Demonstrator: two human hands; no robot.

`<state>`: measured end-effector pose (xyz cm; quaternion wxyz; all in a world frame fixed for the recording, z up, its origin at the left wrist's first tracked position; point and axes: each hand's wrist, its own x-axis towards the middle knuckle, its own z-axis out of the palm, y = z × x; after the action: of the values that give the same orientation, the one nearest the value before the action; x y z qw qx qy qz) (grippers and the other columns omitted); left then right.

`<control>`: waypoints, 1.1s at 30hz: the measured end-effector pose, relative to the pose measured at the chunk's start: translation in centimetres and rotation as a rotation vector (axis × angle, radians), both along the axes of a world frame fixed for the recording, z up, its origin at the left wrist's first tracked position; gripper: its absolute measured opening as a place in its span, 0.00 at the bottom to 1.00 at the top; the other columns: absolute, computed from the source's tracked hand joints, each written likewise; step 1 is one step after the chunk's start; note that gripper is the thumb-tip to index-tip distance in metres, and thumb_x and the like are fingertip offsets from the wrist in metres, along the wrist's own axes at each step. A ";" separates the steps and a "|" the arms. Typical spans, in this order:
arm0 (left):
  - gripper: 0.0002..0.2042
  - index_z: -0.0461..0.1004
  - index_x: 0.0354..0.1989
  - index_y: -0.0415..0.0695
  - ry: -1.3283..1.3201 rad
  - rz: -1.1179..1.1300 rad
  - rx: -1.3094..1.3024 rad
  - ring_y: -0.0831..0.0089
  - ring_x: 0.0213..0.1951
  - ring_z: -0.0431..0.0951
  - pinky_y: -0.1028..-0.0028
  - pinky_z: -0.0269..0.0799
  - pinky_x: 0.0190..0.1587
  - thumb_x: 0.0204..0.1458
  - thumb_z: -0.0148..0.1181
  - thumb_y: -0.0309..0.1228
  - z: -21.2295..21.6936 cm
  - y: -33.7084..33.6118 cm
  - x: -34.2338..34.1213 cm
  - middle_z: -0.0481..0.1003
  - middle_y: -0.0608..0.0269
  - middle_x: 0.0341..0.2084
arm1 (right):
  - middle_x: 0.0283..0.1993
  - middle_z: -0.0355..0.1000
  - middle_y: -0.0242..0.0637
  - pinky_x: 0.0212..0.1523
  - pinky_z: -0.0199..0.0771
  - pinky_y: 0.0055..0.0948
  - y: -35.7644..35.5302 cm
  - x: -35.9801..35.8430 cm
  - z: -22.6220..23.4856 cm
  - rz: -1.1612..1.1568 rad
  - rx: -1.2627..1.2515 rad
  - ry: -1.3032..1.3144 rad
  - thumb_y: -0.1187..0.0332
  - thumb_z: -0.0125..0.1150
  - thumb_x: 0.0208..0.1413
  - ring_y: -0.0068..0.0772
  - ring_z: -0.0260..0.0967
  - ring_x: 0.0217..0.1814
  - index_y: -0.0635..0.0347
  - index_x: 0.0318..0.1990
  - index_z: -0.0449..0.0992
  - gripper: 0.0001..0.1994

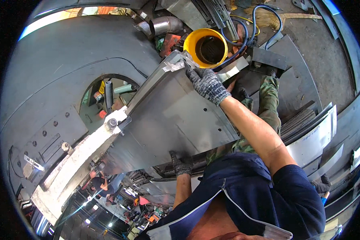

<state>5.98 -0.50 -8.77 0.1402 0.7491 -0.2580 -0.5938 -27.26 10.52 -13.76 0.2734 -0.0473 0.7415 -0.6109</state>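
A large grey metal sheet (168,116) with small holes near its right edge spans the middle of the view, its left side against the machine. My right hand (208,85), in a black-and-white knit glove, is closed on the far edge by the corner. At the near edge my left hand (181,165), in a similar glove, grips the sheet; part of its fingers are hidden beneath it. Beyond the right hand stands a yellow bucket (191,40) with dark liquid inside. Left of the sheet is the machine's white-painted arm (78,164), with a bolt at its end.
A big dark grey machine plate (68,48) with a round opening fills the left. Stacked metal sheets (314,136) lie to the right. Far off are a blue hose (248,40), a straw broom (268,19) and a metal pipe elbow (166,25). Another person (100,183) is at lower left.
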 end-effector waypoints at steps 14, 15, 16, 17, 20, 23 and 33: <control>0.33 0.65 0.48 0.40 -0.181 0.224 -0.018 0.57 0.46 0.67 0.58 0.63 0.52 0.46 0.57 0.59 1.4 0.7 -2.6 0.68 0.53 0.44 | 0.34 0.73 0.55 0.43 0.68 0.39 -0.1 0.0 -1.0 0.015 -0.094 -0.099 0.58 0.51 0.58 0.50 0.71 0.39 0.70 0.36 0.76 0.19; 0.34 0.65 0.48 0.39 -0.132 0.237 0.015 0.57 0.45 0.67 0.58 0.64 0.52 0.45 0.58 0.59 0.2 -0.6 -0.3 0.68 0.51 0.44 | 0.34 0.73 0.55 0.43 0.68 0.39 -0.2 0.1 -1.2 0.014 -0.109 -0.083 0.58 0.51 0.58 0.50 0.71 0.39 0.70 0.36 0.76 0.19; 0.36 0.64 0.48 0.38 -0.085 0.248 0.049 0.57 0.45 0.67 0.58 0.64 0.51 0.43 0.59 0.60 -1.4 -2.4 3.1 0.68 0.50 0.43 | 0.34 0.73 0.55 0.44 0.68 0.38 -0.2 0.2 -1.3 0.011 -0.123 -0.069 0.58 0.51 0.58 0.50 0.71 0.39 0.70 0.37 0.75 0.19; 0.37 0.64 0.48 0.37 -0.035 0.262 0.088 0.56 0.44 0.67 0.57 0.64 0.51 0.42 0.60 0.60 -2.3 -3.3 5.1 0.68 0.48 0.43 | 0.34 0.73 0.55 0.44 0.68 0.38 -0.2 0.3 -1.4 0.012 -0.132 -0.051 0.58 0.51 0.58 0.50 0.71 0.39 0.70 0.37 0.75 0.19; 0.39 0.63 0.48 0.37 -0.104 0.080 0.111 0.55 0.45 0.67 0.58 0.65 0.51 0.41 0.60 0.62 -1.4 -2.2 3.0 0.68 0.48 0.43 | 0.35 0.73 0.56 0.45 0.68 0.38 0.1 0.3 -1.2 -0.003 -0.134 -0.062 0.58 0.51 0.58 0.50 0.71 0.41 0.70 0.37 0.75 0.19; 0.39 0.63 0.47 0.36 -0.106 0.094 0.071 0.54 0.45 0.67 0.59 0.64 0.51 0.40 0.60 0.62 -2.5 -3.2 5.3 0.68 0.49 0.43 | 0.36 0.73 0.55 0.46 0.68 0.38 0.0 0.3 -1.4 0.021 -0.150 -0.053 0.57 0.51 0.58 0.50 0.71 0.41 0.70 0.38 0.75 0.19; 0.39 0.62 0.49 0.41 -0.075 0.154 0.187 0.66 0.37 0.71 0.61 0.68 0.47 0.37 0.65 0.60 -0.6 -2.6 3.0 0.70 0.59 0.33 | 0.34 0.72 0.57 0.43 0.68 0.44 -0.1 0.2 -1.3 -0.010 -0.159 0.022 0.54 0.49 0.57 0.58 0.68 0.39 0.67 0.34 0.76 0.20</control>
<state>8.95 -3.08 -9.38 0.1054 0.7981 -0.1482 -0.5744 -27.07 10.47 -15.05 0.2577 -0.0717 0.6939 -0.6686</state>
